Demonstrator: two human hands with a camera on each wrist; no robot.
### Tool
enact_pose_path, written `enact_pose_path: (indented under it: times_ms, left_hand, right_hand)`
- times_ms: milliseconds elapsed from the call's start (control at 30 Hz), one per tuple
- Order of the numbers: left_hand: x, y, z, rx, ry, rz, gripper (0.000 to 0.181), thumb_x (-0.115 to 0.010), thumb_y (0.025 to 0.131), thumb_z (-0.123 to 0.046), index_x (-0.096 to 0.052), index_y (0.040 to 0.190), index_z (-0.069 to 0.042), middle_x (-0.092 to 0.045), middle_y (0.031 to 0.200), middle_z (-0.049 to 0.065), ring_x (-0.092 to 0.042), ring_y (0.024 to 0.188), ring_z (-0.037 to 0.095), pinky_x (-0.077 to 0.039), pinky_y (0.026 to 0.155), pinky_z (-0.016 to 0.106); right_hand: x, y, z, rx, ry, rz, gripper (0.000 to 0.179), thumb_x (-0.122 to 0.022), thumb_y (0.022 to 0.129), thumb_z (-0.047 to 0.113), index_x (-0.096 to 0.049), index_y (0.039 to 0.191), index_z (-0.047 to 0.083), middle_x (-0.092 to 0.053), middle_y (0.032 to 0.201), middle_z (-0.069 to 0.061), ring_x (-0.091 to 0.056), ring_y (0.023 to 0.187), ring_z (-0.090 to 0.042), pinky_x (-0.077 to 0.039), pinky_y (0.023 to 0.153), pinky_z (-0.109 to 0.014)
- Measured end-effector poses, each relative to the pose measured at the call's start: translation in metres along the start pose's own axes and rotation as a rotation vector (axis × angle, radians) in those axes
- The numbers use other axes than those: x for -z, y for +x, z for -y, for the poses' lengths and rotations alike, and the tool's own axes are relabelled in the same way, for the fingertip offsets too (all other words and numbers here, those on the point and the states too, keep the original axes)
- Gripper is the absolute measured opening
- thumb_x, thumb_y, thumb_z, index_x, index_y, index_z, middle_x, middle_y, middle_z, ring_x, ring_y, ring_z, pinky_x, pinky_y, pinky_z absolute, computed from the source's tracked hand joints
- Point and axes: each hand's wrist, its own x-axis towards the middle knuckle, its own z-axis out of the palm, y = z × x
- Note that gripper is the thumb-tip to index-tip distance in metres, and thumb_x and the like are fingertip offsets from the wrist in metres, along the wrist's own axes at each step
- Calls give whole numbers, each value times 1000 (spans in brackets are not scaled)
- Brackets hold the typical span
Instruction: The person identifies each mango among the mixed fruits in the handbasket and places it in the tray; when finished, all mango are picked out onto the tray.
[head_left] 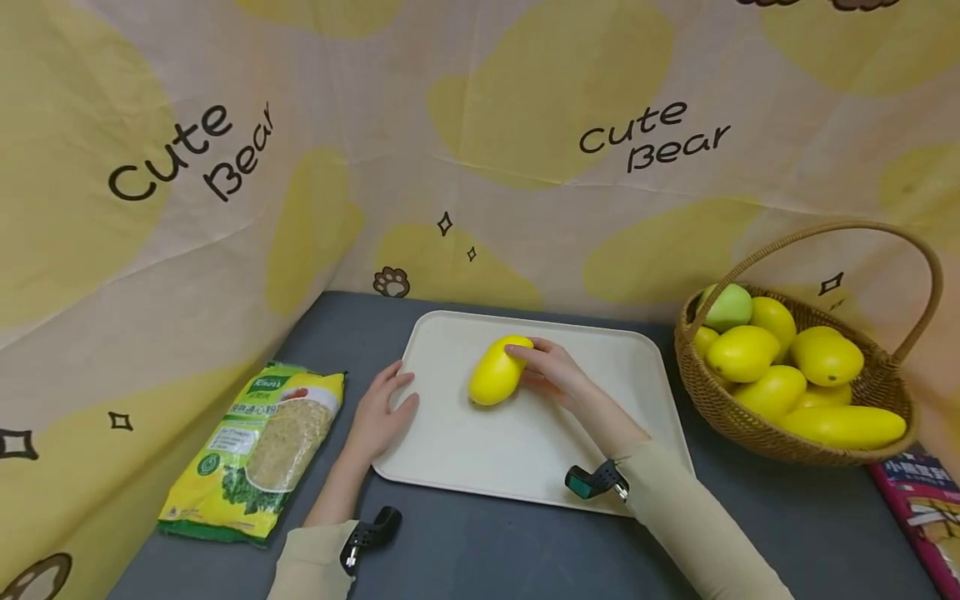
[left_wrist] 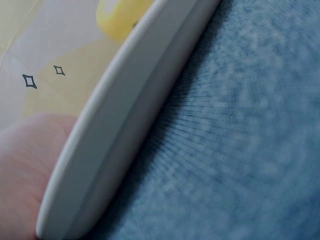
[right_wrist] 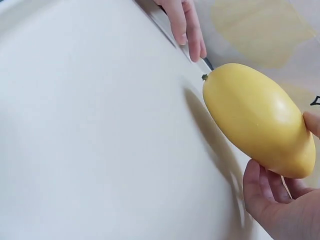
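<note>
My right hand (head_left: 557, 375) pinches a smooth yellow mango (head_left: 497, 372) between thumb and fingers at its far end. In the right wrist view the mango (right_wrist: 257, 117) shows a small dark stem, and a shadow falls on the tray beneath it. Under it lies a cream rectangular tray (head_left: 480, 454) on the dark table. My left hand (head_left: 381, 417) rests at the tray's left edge, its fingers extended over the rim. The left wrist view shows the tray's side (left_wrist: 125, 115) close up with part of the hand behind it; the fingertips are hidden there.
At the right stands a wicker basket (head_left: 693, 392) with a tall handle, holding several yellow mangoes and a green fruit (head_left: 729, 307). A yellow-green Knorr bag (head_left: 258, 454) lies left of the tray. A magenta package (head_left: 922, 508) sits at the right edge. Printed cloth (head_left: 510, 208) hangs behind.
</note>
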Motion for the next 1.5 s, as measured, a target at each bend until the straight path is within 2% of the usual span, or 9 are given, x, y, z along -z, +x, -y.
enact_pose_path:
  times_ms: [167,333,500,767,867,1133,1333,1500]
  left_hand:
    - [-2,-1,1,-20,2,-8,43,-62,95,-17,-57,132,3,-35,153,17,-30,141,36,-27,111,54]
    - [-3,0,3,-4,25,-7,42,-62,95,-17,-57,133,1,-34,154,14,-30,142,34,-27,111,54]
    - [-2,0,2,8,36,0,42,-62,95,-18,-57,133,0,-34,154,14,-30,142,34,-27,111,54]
    - [-3,0,4,1,37,-12,42,-63,94,-17,-58,132,0,-35,154,14,-31,141,34,-27,112,54]
    - [-3,0,3,3,46,-16,41,-63,94,-16,-59,131,-1,-36,153,14,-32,140,34,-28,111,54]
    - [-2,-2,-1,-7,34,-22,40,-63,94,-16,-60,129,1,-36,153,16,-32,140,36,-27,111,54]
    - [-3,-2,-1,2,48,-15,40,-63,94,-18,-60,129,0,-35,153,15,-32,140,35,-28,111,54]
    - [-3,-2,-1,-3,50,-21,39,-63,94,-17,-61,129,0,-36,153,16,-32,140,35,-28,111,54]
  right_hand:
    - [-15,20,-1,-5,13,-3,59,-70,90,33,-51,138,5,-59,126,-10,-61,96,-18,-52,91,-30]
    - [-32,28,8,1,104,-30,63,-71,90,27,-46,141,0,-55,130,-15,-58,97,-21,-48,97,-35]
    - [-44,45,10,8,98,-73,70,-74,87,27,-41,143,0,-52,133,-15,-57,97,-22,-49,96,-34]
    - [-59,62,14,21,85,-111,69,-74,87,29,-44,140,-4,-52,133,-16,-57,99,-24,-49,95,-32]
    - [-64,66,13,39,48,-136,67,-74,87,32,-48,137,-4,-53,133,-16,-57,103,-24,-49,94,-31]
    - [-71,69,6,109,-135,-219,64,-69,88,44,-56,133,0,-57,130,-15,-57,108,-25,-51,88,-30]
    - [-72,67,5,141,-238,-253,61,-63,92,47,-57,133,2,-59,130,-15,-53,118,-28,-46,98,-35]
    - [-74,65,4,176,-279,-258,59,-58,95,47,-57,134,3,-59,130,-14,-51,122,-30,-40,104,-38]
